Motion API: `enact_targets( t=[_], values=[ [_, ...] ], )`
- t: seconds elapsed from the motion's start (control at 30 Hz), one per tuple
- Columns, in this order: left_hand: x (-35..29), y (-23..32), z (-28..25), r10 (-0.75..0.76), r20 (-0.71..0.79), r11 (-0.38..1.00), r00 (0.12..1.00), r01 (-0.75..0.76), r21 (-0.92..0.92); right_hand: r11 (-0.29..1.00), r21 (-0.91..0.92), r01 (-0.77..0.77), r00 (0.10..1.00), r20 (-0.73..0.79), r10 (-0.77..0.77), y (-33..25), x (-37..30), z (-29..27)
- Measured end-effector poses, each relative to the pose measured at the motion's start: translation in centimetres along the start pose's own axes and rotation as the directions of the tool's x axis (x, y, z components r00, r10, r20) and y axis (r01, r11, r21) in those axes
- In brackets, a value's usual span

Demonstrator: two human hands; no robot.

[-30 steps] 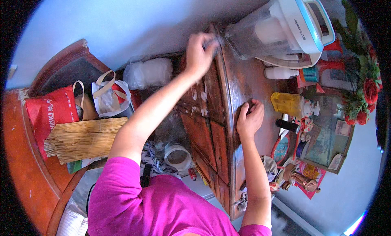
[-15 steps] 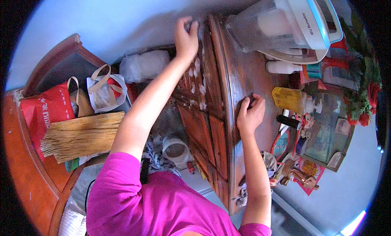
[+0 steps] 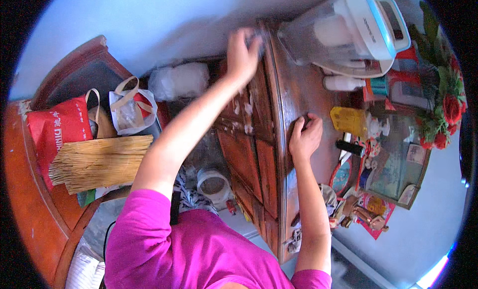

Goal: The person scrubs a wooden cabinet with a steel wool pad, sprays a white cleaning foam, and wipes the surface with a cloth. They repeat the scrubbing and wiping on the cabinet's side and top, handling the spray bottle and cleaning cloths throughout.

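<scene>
A dark brown wooden cabinet (image 3: 313,97) stands before me, with whitish smears (image 3: 247,109) on its drawer front. My left hand (image 3: 243,57) is at the cabinet's far left corner, by the top edge. Its fingers are curled around something small and dark, blurred by motion, whose kind I cannot make out. My right hand (image 3: 305,138) rests on the cabinet top near the front edge, fingers loosely bent and apart, holding nothing. Closest to it are a yellow pump bottle (image 3: 348,122) and a small black cylinder (image 3: 350,148).
A clear-bodied blender jug (image 3: 328,35) with a white and blue lid stands at the top's far end. Red flowers (image 3: 450,109), a white bottle (image 3: 343,83) and a framed glass (image 3: 398,159) line the back. At left lie bundled sticks (image 3: 99,162) and bags (image 3: 59,129).
My left hand has moved right and slightly nearer, from beside the cabinet front to its top edge. The right hand stays in place on the top.
</scene>
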State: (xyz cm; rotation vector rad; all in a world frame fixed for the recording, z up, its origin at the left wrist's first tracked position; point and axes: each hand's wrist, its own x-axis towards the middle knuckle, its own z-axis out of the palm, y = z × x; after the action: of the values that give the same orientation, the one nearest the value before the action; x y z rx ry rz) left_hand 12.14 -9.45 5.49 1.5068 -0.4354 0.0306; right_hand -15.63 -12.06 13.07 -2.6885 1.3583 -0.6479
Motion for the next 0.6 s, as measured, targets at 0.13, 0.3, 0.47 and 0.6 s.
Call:
enact_targets(
  t=[0.13,0.3,0.47,0.6],
  values=[
    [5.0,0.7,1.0,0.195,0.089,0.944,0.977,-0.211,0.252,0.999,0.018,-0.034,0.999,0.027,0.034,-0.5,0.1,-0.2],
    [-1.8,4.7,-1.0,0.241,0.366,0.851,0.899,-0.377,0.365,0.999,-0.003,0.049,0.997,-0.058,-0.049,0.9,-0.1,0.9],
    [-14.4,9.5,-4.2,0.185,0.549,0.886,0.815,-0.38,0.265,0.977,0.212,0.02,0.999,-0.052,-0.01,1.9,0.4,1.0],
    [-21.3,12.2,-6.1,0.264,0.709,0.878,0.653,-0.467,0.103,0.746,0.654,-0.127,0.991,0.046,0.129,4.0,-0.4,-0.9]
  ],
)
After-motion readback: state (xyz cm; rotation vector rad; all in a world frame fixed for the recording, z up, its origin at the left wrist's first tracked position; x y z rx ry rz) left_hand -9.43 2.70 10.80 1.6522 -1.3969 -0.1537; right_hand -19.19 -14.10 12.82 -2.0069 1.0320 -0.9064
